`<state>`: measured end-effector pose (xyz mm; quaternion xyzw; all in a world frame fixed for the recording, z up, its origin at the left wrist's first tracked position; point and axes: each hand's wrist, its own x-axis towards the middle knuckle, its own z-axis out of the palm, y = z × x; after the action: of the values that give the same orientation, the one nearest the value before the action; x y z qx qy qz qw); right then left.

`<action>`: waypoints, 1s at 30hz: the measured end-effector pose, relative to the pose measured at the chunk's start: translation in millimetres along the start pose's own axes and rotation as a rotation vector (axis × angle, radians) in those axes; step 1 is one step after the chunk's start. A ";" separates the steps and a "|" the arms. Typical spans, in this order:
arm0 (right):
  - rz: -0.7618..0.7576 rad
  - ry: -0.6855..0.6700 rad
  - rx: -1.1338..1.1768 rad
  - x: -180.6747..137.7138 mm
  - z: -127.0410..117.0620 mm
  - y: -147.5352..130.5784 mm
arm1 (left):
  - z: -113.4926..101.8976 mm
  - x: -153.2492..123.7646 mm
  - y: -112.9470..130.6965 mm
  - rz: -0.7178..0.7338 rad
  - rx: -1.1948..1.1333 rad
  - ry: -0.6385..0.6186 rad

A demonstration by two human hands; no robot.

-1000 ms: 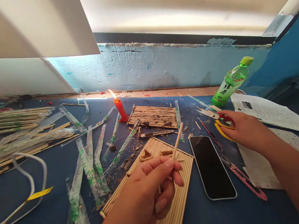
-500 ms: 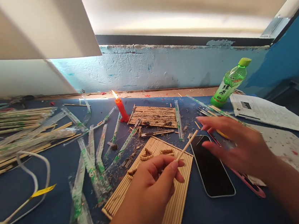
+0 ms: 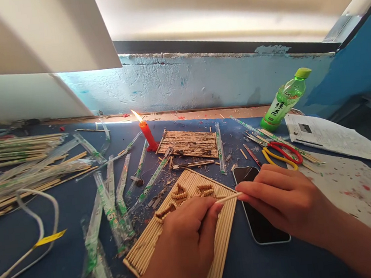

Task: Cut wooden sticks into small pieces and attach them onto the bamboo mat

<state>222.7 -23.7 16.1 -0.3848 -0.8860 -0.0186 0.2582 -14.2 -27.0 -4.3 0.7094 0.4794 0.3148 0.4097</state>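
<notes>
My left hand (image 3: 186, 232) pinches one end of a short wooden stick (image 3: 229, 197), and my right hand (image 3: 286, 199) closes its fingertips on the other end. The stick lies nearly level between them. Beneath my left hand is a panel of wooden sticks (image 3: 223, 237) laid side by side. Small beaded-looking wooden pieces, one curved (image 3: 178, 192) and one like a short loop (image 3: 205, 190), rest on its far half; my left hand partly covers another (image 3: 164, 213). Under my right hand lies a dark-screened phone (image 3: 264, 226).
A lit red candle (image 3: 149, 136) stands beside a smaller, dark-stained stick panel (image 3: 189, 144). A utility knife (image 3: 193, 165) lies before it. Torn wrappers (image 3: 108, 206) and wrapped chopsticks (image 3: 15, 149) spread leftward. Scissors (image 3: 285, 152), papers (image 3: 336, 139) and a green bottle (image 3: 285, 101) are right.
My right hand has come left and down from above the phone and closed on the stick's free end. The stick has tipped from slanting up to nearly level. The scissors are now uncovered.
</notes>
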 end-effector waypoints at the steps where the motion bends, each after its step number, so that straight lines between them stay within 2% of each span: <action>1: 0.016 0.005 0.014 -0.3 0.3 -2.2 | -0.9 0.6 0.5 0.009 0.022 0.006; 10: 0.128 0.017 0.001 -8.5 6.8 -20.2 | -9.3 1.9 3.6 0.029 0.089 0.041; 13: 0.144 0.049 -0.027 -10.3 8.0 -22.9 | -6.5 -1.5 4.6 -0.011 0.066 0.017; 15: 0.166 0.076 0.010 -9.7 6.0 -22.0 | -2.9 -2.6 5.3 -0.107 -0.039 -0.040; 17: 0.208 0.051 0.147 -7.5 1.6 -18.7 | 0.5 -1.6 5.4 -0.284 -0.277 -0.088; 19: 0.249 -0.029 0.324 -4.3 -4.0 -13.8 | 1.9 1.5 4.9 -0.449 -0.585 -0.153; 21: 0.276 -0.126 0.461 -1.3 -8.7 -9.0 | 0.4 5.4 4.5 -0.554 -0.820 -0.257; 24: 0.308 -0.212 0.566 1.8 -11.6 -5.1 | -4.4 9.3 5.3 -0.604 -0.956 -0.369; 30: 0.322 -0.283 0.645 4.7 -7.7 -8.5 | -6.2 6.9 6.6 -0.613 -0.971 -0.509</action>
<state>217.5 -28.3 26.4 -0.4167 -0.8014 0.3552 0.2409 -14.2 -20.2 4.8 0.3255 0.3510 0.1861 0.8580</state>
